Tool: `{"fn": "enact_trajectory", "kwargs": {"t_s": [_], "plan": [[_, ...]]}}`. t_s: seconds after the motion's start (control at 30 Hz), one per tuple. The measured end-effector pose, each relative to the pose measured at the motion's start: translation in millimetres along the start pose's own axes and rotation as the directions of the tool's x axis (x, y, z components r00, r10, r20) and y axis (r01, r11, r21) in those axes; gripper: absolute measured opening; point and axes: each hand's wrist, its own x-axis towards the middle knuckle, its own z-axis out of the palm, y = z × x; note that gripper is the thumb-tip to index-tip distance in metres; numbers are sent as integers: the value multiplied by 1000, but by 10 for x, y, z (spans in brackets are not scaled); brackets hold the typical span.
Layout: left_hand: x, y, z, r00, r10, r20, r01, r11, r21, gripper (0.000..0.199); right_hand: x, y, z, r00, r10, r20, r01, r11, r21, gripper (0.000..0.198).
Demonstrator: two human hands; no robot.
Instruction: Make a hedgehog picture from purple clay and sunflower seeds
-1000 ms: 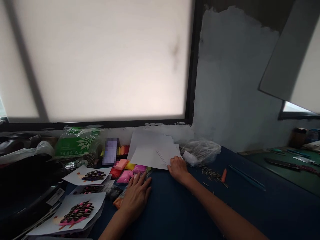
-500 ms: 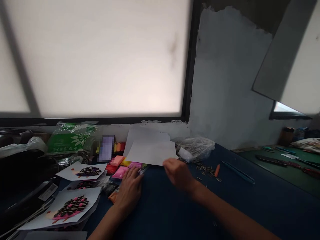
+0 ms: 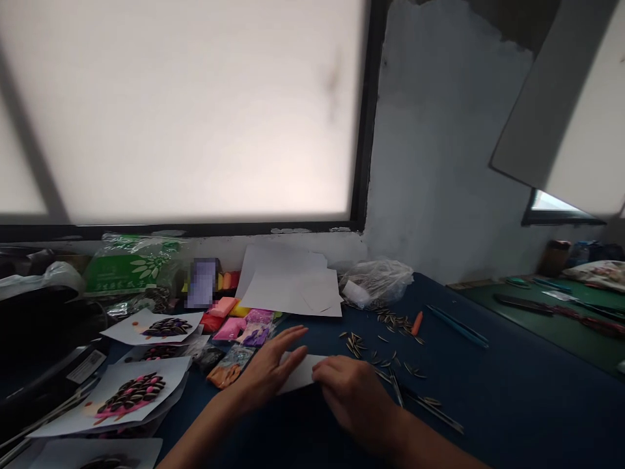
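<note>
A small white paper (image 3: 299,378) lies on the dark blue table in front of me, partly covered by both hands. The fingers of my right hand (image 3: 359,397) are pinched at its right edge. My left hand (image 3: 266,371) rests over its left part, fingers stretched out and thumb apart. Close beside my left wrist are a bag of orange clay (image 3: 227,371) and a purple clay packet (image 3: 256,331). Sunflower seeds (image 3: 355,345) are scattered beyond my right hand, and metal tweezers (image 3: 396,387) lie just past it, partly hidden by that hand.
Hedgehog pictures made with seeds (image 3: 134,394) are stacked at left. Behind lie white sheets (image 3: 293,293), a clear plastic bag (image 3: 381,283) and a green seed bag (image 3: 131,267). An orange crayon-like stick (image 3: 416,324) and blue tweezers (image 3: 459,326) are at right.
My right hand has come down towards me and now pinches a small white paper. My left hand has moved off the clay packets, rightward and nearer, onto that paper. Seeds and tweezers are uncovered.
</note>
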Motion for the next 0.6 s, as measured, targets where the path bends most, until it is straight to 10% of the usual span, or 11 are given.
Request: {"fn": "enact_trajectory", "kwargs": {"t_s": [0.1,0.27,0.47,0.6], "plan": [[-45,257,-3,963,37,265,-49,998,37,61,21,55,-115,981,66,-182,-47,993,106,22],[31,335,-110,996,6,89,-17,992,126,26,49,105,-239,941,117,-318,-66,984,167,32],[-25,219,-448,985,-162,-51,150,972,-182,50,31,99,-248,967,239,-89,-218,955,201,20],[-197,101,-456,908,-416,47,371,748,-550,50,46,110,-252,966,260,5,-255,942,218,19]]}}
